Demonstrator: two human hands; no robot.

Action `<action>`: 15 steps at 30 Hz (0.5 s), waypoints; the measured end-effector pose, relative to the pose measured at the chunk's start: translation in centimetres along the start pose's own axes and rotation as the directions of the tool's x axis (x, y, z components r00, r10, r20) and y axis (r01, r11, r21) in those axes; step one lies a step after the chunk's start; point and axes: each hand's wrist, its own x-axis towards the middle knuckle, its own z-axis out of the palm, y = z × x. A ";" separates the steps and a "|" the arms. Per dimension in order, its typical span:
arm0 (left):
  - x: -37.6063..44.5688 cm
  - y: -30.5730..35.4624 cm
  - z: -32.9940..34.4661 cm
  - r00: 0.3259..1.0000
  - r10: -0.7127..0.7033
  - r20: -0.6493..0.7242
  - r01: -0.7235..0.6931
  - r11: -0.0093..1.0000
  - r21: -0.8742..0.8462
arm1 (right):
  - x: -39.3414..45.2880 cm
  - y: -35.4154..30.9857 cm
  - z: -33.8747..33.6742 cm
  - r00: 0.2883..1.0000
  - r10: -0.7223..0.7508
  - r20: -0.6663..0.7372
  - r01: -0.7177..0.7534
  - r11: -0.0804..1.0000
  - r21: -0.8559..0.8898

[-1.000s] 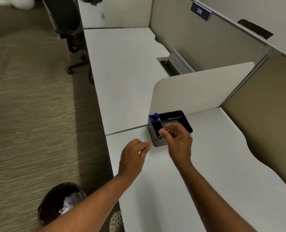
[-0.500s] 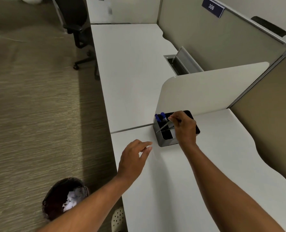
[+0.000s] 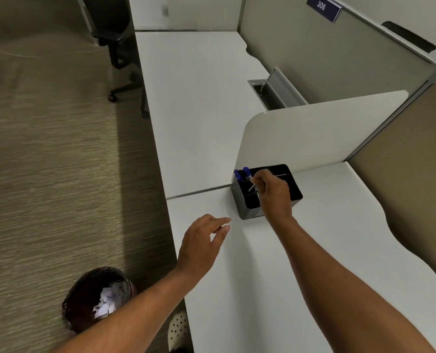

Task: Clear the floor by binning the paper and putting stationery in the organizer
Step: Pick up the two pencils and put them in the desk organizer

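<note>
A black desk organizer (image 3: 247, 211) stands on the white desk (image 3: 339, 250) against a low divider. Blue-capped pens (image 3: 241, 174) stick up from its far left compartment. My right hand (image 3: 273, 194) is over the organizer, fingertips pinched on a thin pencil-like stick (image 3: 252, 187) that slants down into a compartment. My left hand (image 3: 203, 244) hovers over the desk near its front left edge, empty, fingers apart. On the floor at the lower left, a dark round bin (image 3: 84, 289) holds crumpled white paper (image 3: 107, 300).
A white divider panel (image 3: 313, 133) rises behind the organizer. Another desk (image 3: 194, 98) extends beyond it, with an open cable flap (image 3: 275, 90). A black office chair (image 3: 115, 42) stands on the carpet (image 3: 46, 161). A white perforated shoe (image 3: 177, 329) shows by the desk edge.
My right hand moved forward from the organizer's near corner to above its compartments, lowering the stick into it. My left hand stayed by the desk edge and opened slightly. The view shifted.
</note>
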 end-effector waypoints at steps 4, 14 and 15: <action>0.0 0.0 -0.6 1.000 0.008 -0.004 -0.008 1.000 0.015 | -0.8 0.4 1.2 0.996 -0.034 0.080 0.043 0.994 -0.104; -2.3 2.1 -2.6 0.997 0.064 -0.041 -0.063 0.998 0.009 | -4.5 -2.3 -4.2 0.984 0.077 -0.160 -0.054 0.988 0.143; -2.9 2.5 -2.8 0.996 0.074 -0.041 -0.073 0.997 0.009 | -5.5 -2.6 -4.9 0.979 0.086 -0.184 -0.059 0.987 0.147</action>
